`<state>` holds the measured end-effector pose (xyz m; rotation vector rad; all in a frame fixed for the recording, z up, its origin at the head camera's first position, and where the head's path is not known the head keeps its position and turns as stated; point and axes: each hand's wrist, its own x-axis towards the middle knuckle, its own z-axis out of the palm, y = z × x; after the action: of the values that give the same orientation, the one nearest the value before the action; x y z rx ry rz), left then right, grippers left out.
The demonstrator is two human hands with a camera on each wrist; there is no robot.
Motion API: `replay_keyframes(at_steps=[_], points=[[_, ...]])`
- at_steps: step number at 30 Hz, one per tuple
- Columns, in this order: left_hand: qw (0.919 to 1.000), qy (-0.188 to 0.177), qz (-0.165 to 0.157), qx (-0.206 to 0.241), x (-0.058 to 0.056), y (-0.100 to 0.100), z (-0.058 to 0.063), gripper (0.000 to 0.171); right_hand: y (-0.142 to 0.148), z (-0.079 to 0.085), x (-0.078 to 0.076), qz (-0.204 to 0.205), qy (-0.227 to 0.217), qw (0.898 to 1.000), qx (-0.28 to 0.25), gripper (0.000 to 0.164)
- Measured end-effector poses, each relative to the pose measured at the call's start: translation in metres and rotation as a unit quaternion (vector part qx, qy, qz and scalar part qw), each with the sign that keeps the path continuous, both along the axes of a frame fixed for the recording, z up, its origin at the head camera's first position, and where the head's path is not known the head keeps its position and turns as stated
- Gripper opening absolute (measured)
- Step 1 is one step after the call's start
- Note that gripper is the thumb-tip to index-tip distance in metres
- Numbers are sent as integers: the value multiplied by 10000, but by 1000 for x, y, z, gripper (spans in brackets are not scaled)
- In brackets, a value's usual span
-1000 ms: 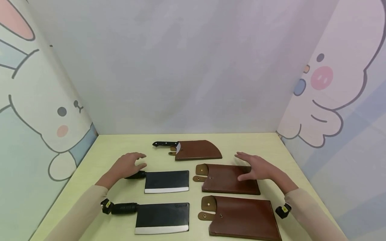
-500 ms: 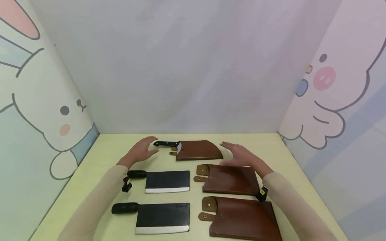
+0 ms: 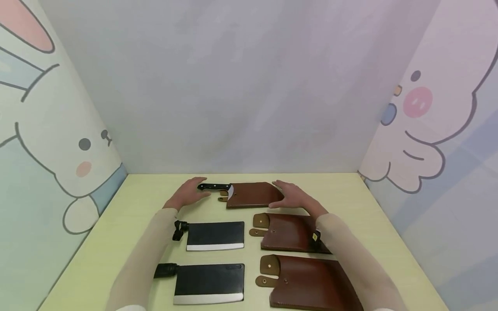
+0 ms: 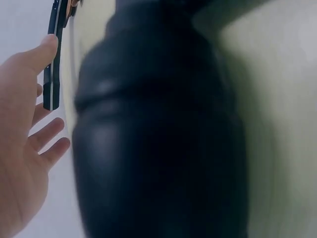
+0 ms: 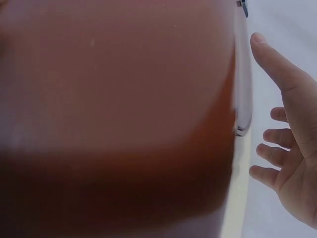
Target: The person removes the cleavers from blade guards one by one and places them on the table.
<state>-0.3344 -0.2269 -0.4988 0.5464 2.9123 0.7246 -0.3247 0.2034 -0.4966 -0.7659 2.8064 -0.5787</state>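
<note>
At the back of the table lies a knife with a black riveted handle point(image 3: 214, 186), its blade inside a brown leather sheath point(image 3: 250, 195). My left hand point(image 3: 188, 192) is spread at the handle's butt end, thumb on the near side. In the left wrist view that hand point(image 4: 25, 119) has its thumb overlapping the handle point(image 4: 52, 84) and its fingers loosely bent. Over the sheath's right end reaches my right hand point(image 3: 292, 197), thumb toward me. The right wrist view shows that hand point(image 5: 292, 129) with fingers apart and nothing in its palm.
Two black-handled cleavers, a middle one point(image 3: 215, 234) and a nearer one point(image 3: 210, 280), lie on the left. To their right are two empty-looking brown sheaths, one in the middle point(image 3: 289, 231) and a larger one nearer point(image 3: 311, 280). A wall point(image 3: 241, 108) rises behind the table.
Both hands have moved forward and inward, from above the middle cleaver and middle sheath to the two ends of the sheathed knife. The knives and sheaths lie where they were.
</note>
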Motion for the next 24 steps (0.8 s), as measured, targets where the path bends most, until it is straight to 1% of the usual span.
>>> replay_keyframes(at_steps=[5, 9, 11, 15, 17, 24], points=[[9999, -99, -98, 60, -5, 4, -5, 69, -12, -8, -3, -141, -157, 9998, -33, 105], [9996, -138, -237, 62, -9, 7, -12, 66, -20, -8, -3, -239, -258, 9994, 45, 110], [9995, -91, -288, 71, -10, 8, -14, 64, -23, -7, -3, -246, -291, 9992, 109, 112], [9994, 77, -341, 73, -10, 9, -12, 60, -27, -7, -5, -191, -270, 9993, 196, 114], [9994, 103, -336, 65, -10, 9, -11, 58, -28, -7, -6, -161, -266, 9993, 220, 114], [9998, -59, -162, 72, -13, 13, -11, 54, -29, -7, -5, -142, -216, 9992, 307, 106]])
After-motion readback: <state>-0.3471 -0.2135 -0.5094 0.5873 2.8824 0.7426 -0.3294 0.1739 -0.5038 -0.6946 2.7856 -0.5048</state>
